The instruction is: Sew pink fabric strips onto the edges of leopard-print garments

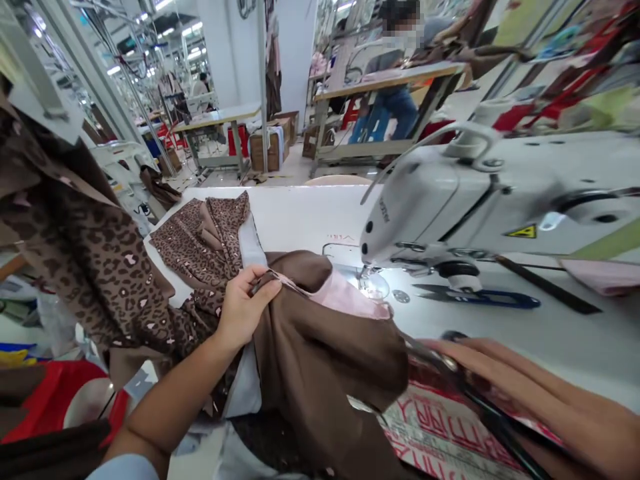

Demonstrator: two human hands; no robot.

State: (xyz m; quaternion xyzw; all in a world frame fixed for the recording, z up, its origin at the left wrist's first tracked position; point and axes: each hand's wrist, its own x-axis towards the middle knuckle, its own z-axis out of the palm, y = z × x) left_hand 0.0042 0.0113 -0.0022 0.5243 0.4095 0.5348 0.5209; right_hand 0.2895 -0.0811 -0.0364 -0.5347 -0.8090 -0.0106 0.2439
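My left hand (245,303) is closed in a pinch on the upper edge of a brown satin-like cloth (325,340). A pale pink piece (345,293) shows along that edge. Blurred by motion, my right hand (520,387) grips a pair of scissors (467,383) with dark handles; their blades point left, close to the cloth's right side, and their tips are hard to make out. Leopard-print fabric (205,233) with a light grey-white strip lies beyond and beside my left hand. The sewing machine's lit needle area (373,283) is just behind the pink piece.
A white sewing machine (480,193) fills the right. Under it lie blue-handled shears (480,297) and a dark strip (547,283). More leopard-print cloth (80,253) hangs at left above a red stool (65,400). A co-worker (395,87) sits at a far table (390,81).
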